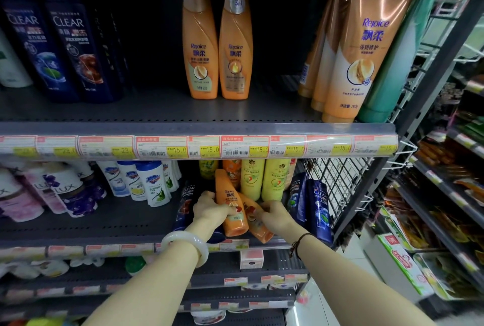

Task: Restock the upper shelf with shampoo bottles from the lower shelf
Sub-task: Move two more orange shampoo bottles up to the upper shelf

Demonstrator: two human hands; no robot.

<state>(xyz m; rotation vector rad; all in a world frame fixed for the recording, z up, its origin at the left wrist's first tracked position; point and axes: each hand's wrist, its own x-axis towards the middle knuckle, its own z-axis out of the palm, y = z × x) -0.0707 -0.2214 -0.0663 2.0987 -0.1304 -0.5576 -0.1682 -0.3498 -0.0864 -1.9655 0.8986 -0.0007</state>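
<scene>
Two orange Rejoice shampoo bottles stand upright on the upper shelf (157,112), one on the left (200,48) and one on the right (235,48). On the lower shelf (91,223), my left hand (212,206) grips an orange Rejoice bottle (231,202) that leans back. My right hand (275,214) grips a second orange bottle (259,228), tilted to the right beside the first. Both bottles rest near the shelf's front edge.
Dark blue Clear bottles (65,45) stand at the upper left, tall Rejoice tubes (351,45) at the upper right. Yellow bottles (251,179) and blue Clear bottles (318,208) crowd around my hands. A wire grid side panel (337,181) closes the right end. Lux bottles (65,194) stand at the lower left.
</scene>
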